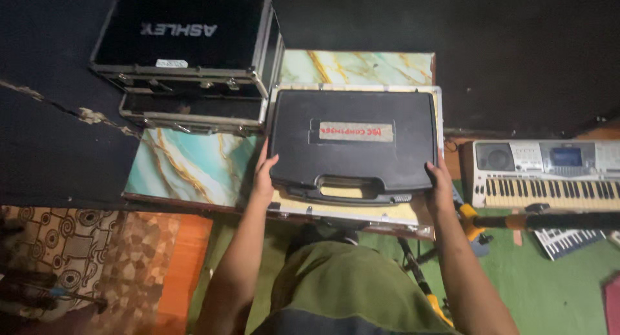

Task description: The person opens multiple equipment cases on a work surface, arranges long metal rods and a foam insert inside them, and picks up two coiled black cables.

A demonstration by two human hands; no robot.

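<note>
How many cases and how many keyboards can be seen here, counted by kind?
Black plastic case, held by the left hand and right hand: 1
Metal-edged flight cases, one open under it, one behind: 2
Keyboards, silver and a smaller one: 2
Total: 5

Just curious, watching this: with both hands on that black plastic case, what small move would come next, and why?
Probably a thumb shift to the latches beside the handle. The left hand and right hand grip the two sides of the black plastic case, which lies flat and closed on a flat metal-edged case with its handle facing the person.
</note>
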